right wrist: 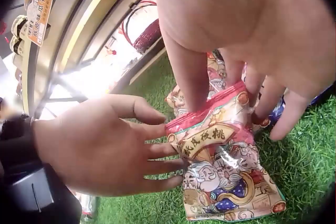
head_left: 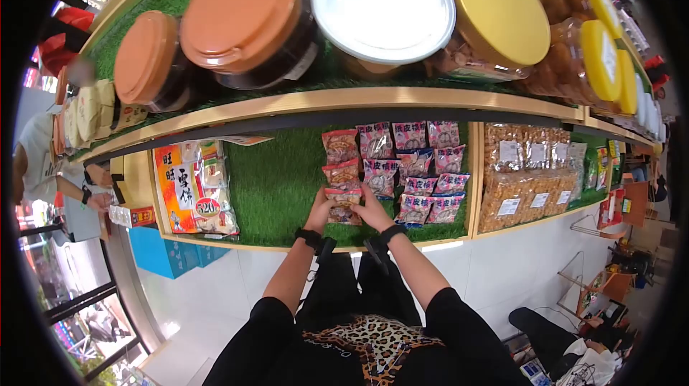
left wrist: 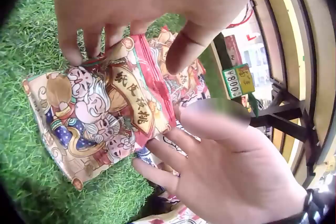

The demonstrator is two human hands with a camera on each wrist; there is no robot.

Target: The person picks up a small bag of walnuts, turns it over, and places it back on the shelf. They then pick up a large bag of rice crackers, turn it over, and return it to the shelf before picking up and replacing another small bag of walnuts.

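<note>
A red-edged snack packet (head_left: pixel 344 203) (left wrist: pixel 100 113) (right wrist: pixel 223 166) lies at the front of a column of like packets on green artificial grass. My left hand (head_left: pixel 318 210) (left wrist: pixel 142 3) (right wrist: pixel 105 145) holds its left side, thumb near the red seam and fingers along the side edge. From the other side my right hand (head_left: pixel 372 211) (left wrist: pixel 231 176) (right wrist: pixel 252 35) holds it, thumb at the seam and fingers by the right edge. Where the fingertips pass behind the packet they are hidden.
Pink and blue packets (head_left: pixel 416 163) stand in rows to the right, beyond them bagged snacks (head_left: pixel 506 203) past a wooden divider (head_left: pixel 474 178). A large orange snack bag (head_left: pixel 179 192) lies left. Lidded jars (head_left: pixel 240 20) line the upper shelf, whose wooden edge (head_left: pixel 359 101) overhangs.
</note>
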